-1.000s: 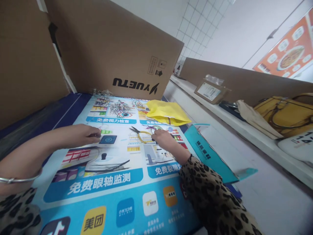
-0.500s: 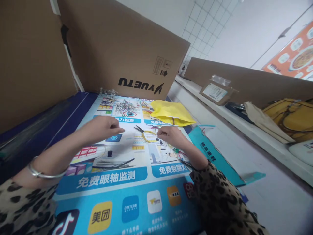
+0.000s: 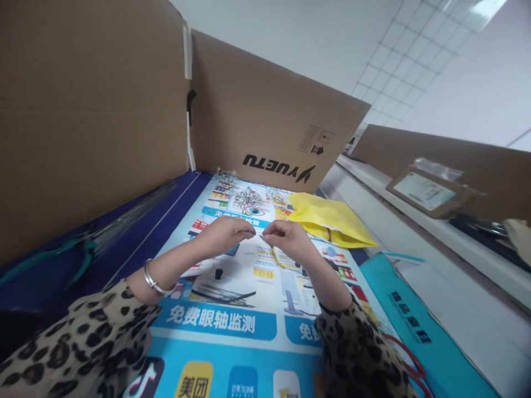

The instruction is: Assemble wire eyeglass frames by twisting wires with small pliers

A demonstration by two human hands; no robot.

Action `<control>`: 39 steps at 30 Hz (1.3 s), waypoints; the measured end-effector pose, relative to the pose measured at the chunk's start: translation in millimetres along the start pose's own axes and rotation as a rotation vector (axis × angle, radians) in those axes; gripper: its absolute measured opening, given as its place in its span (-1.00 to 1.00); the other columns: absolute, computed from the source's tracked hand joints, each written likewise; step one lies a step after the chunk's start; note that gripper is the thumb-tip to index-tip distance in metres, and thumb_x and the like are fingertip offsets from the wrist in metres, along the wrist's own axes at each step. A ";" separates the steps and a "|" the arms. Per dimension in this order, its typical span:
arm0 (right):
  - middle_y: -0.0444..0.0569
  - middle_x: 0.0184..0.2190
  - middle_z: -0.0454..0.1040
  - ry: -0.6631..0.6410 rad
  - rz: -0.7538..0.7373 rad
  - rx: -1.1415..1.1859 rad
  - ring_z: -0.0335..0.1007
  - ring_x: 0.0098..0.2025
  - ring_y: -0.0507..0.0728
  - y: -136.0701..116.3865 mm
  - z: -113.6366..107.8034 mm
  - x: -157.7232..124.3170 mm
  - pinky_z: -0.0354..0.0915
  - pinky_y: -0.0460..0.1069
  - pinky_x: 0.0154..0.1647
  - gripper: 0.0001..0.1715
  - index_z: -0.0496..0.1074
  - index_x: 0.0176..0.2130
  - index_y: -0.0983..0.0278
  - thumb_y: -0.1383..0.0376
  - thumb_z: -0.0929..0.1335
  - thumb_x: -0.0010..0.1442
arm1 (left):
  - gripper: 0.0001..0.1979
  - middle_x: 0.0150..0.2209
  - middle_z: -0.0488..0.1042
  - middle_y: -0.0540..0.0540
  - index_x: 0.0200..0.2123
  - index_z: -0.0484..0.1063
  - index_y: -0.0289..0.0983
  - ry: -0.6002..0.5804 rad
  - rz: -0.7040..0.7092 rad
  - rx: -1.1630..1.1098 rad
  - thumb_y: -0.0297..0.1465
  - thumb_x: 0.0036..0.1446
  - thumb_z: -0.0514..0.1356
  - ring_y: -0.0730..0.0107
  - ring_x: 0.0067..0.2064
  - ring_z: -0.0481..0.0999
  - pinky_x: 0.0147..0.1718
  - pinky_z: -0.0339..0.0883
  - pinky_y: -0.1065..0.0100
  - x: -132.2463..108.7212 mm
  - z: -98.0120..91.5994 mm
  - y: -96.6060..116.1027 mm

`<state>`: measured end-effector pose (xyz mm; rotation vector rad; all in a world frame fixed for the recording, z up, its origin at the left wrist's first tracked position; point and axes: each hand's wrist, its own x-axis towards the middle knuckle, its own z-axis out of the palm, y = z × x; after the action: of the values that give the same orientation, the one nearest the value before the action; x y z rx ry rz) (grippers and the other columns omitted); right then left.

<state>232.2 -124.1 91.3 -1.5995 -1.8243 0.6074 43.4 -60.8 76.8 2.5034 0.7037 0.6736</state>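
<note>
Over the printed poster sheet, both hands pinch close together, with a narrow gap between the fingertips. My left hand, below a silver bangle, has thumb and fingers pressed together; what it holds, if anything, is too small to name. My right hand is closed in a similar pinch, and its contents cannot be made out either. Beneath it shows part of the yellow handle of the pliers; the rest is covered. A small black piece and several thin dark strips lie nearer me.
Tangled wires and beads lie at the back. A yellow pouch sits beyond my right hand. A teal box and a red cord are at right. Cardboard panels wall the back and left. A teal-handled tool lies left.
My hands have come together from well apart. My right hand has left the beads and pliers handle beside it. The view has swung left, so everything sits further right.
</note>
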 end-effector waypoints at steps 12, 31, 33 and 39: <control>-0.13 -0.38 0.52 -0.015 -0.118 -0.216 0.37 -0.30 0.07 13.5 25.5 12.5 0.17 -0.07 -0.27 -0.84 0.51 -0.40 0.21 0.38 0.32 0.03 | -0.80 -0.31 0.54 0.03 -0.33 0.50 -0.20 0.050 -0.126 0.055 -0.42 0.06 0.07 0.40 -0.26 0.47 -0.28 0.21 0.45 1.3 25.5 -24.3; -0.12 -0.48 0.45 0.017 -0.014 -0.012 0.34 -0.41 0.03 40.2 52.4 16.0 0.20 -0.09 -0.36 -0.89 0.49 -0.51 0.24 0.42 0.36 -0.10 | -0.83 -0.41 0.46 -0.04 -0.52 0.49 -0.29 0.058 -0.076 0.056 -0.58 -0.06 0.12 0.40 -0.29 0.41 -0.28 0.25 0.41 -2.5 38.2 -30.2; -0.13 -0.49 0.45 0.012 -0.025 -0.038 0.33 -0.41 0.02 39.3 52.8 15.5 0.19 -0.09 -0.37 -0.89 0.49 -0.50 0.24 0.42 0.36 -0.09 | -0.82 -0.41 0.46 -0.04 -0.51 0.48 -0.28 0.056 -0.086 0.060 -0.59 -0.07 0.10 0.41 -0.30 0.42 -0.28 0.26 0.41 -2.9 39.9 -32.0; -0.14 -0.50 0.47 0.025 0.025 -0.006 0.32 -0.47 0.00 41.9 57.0 14.9 0.18 -0.11 -0.44 -0.91 0.49 -0.50 0.25 0.40 0.35 -0.10 | -0.84 -0.42 0.46 -0.03 -0.53 0.47 -0.28 0.079 -0.126 0.027 -0.57 -0.09 0.11 0.41 -0.31 0.42 -0.27 0.26 0.41 -3.5 44.1 -35.9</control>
<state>219.6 -99.2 24.7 -1.6287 -1.7920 0.5904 52.7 -47.9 22.2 2.4438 0.8962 0.7255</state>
